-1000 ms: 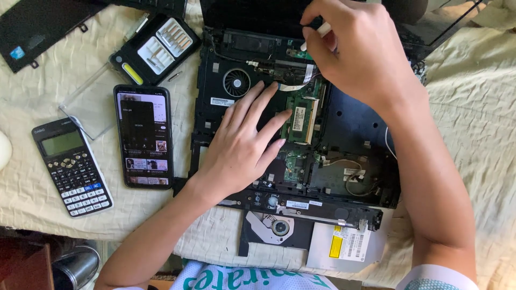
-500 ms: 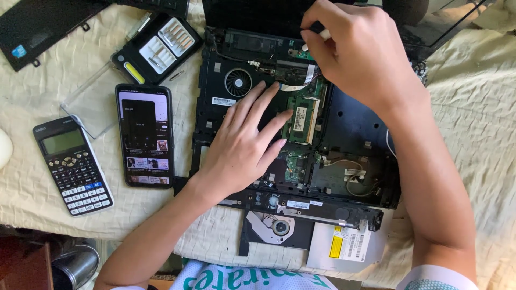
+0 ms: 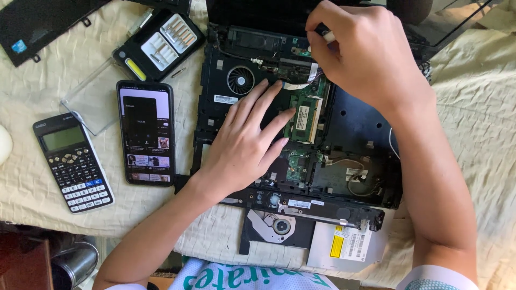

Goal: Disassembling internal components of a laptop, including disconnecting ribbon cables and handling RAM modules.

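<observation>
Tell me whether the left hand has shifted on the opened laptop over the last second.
No. The left hand lies flat on the opened laptop, fingertips beside the cooling fan and green memory module, exactly as before.

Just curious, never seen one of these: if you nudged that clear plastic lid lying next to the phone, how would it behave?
The clear lid looks thin and probably light, so a nudge would likely slide it over the cloth. It lies flat, so it shouldn't roll or tip. It's likely stiff but crackable.

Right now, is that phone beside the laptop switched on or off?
On. The phone lies face up on the cloth with its screen lit, showing a dark window and small pictures.
</observation>
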